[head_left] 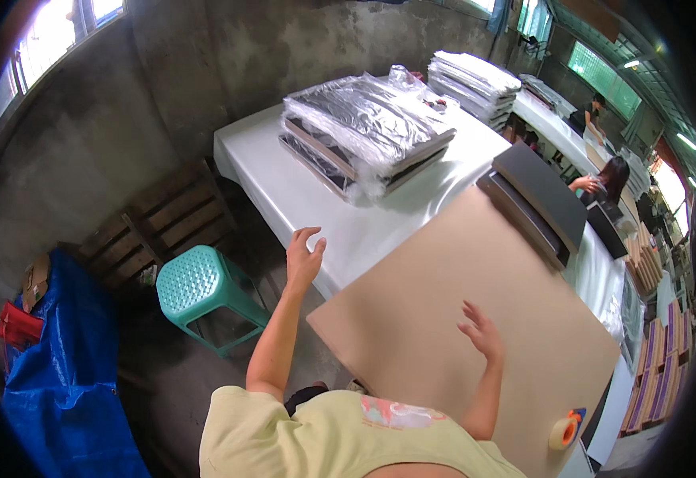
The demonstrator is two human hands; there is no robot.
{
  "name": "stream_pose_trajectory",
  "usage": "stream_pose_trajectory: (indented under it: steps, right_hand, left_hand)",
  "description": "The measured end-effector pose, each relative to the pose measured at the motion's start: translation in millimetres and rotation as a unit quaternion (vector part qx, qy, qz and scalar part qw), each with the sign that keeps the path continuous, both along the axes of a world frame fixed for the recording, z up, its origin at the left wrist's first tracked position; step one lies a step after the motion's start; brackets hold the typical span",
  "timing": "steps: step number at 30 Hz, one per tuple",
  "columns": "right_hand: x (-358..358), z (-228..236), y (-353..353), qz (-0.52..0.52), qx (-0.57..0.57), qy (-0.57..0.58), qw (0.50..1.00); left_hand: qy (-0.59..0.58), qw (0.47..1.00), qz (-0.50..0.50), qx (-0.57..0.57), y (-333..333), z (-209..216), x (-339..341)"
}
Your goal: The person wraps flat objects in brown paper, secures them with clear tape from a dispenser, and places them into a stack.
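Observation:
My left hand (306,253) is raised near the front edge of the white table (244,151), fingers apart and holding nothing. Over a large brown board (443,271) hovers my right hand (482,333), its fingers spread with nothing in them. The board lies tilted across the table's near right part. On its far right edge rest dark flat panels (541,191), one upon another. A roll of tape (563,432) with a blue and orange part sits on the board's near right corner. Beyond my left hand lies a stack of plastic-wrapped dark panels (372,119).
A green plastic stool (197,283) stands at left, before a wooden pallet (165,215) against the wall. Blue tarpaulin (61,358) covers something at far left. More wrapped stacks (475,80) stand at the back. Two people (611,179) work along the tables at right.

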State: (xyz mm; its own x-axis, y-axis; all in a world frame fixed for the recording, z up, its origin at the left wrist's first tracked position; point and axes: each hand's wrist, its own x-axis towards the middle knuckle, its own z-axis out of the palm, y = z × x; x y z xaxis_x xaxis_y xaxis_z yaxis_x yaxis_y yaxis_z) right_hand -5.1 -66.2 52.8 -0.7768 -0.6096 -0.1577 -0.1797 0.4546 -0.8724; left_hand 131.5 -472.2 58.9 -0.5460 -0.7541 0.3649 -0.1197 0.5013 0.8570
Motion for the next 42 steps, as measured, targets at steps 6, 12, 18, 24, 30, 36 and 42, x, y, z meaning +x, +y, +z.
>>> stream_pose_trajectory:
  steps: [6,12,18,24,30,36,42]
  right_hand:
    - [-107.0,19.0,-189.6,-0.021,-0.315,-0.229,0.921]
    - [-217.0,5.4,-331.6,-0.226,-0.358,-0.372,0.826]
    - [-258.8,7.9,-399.2,-0.204,-0.301,-0.384,0.849]
    - [-258.8,41.4,-403.8,-0.281,-0.204,-0.286,0.893]
    - [-184.2,83.3,-414.1,-0.293,-0.192,-0.312,0.883]
    - [-9.7,64.5,-391.9,-0.350,-0.263,-0.336,0.834]
    - [65.2,86.9,-368.8,-0.265,-0.154,-0.428,0.850]
  left_hand:
    - [-0.031,0.992,-0.048,-0.112,-64.9,31.8,-83.5]
    - [-0.060,0.962,-0.085,-0.253,-114.9,11.1,-194.9]
    - [-0.034,0.954,-0.116,-0.274,-150.4,-35.1,-225.4]
    - [-0.004,0.944,-0.089,-0.316,-153.0,-47.3,-231.9]
    - [-0.061,0.960,-0.244,-0.125,-180.9,-26.7,-216.4]
    - [0.153,0.696,-0.242,0.659,-205.6,1.8,-121.5]
    - [0.031,0.723,-0.171,0.669,-198.6,9.7,-111.8]
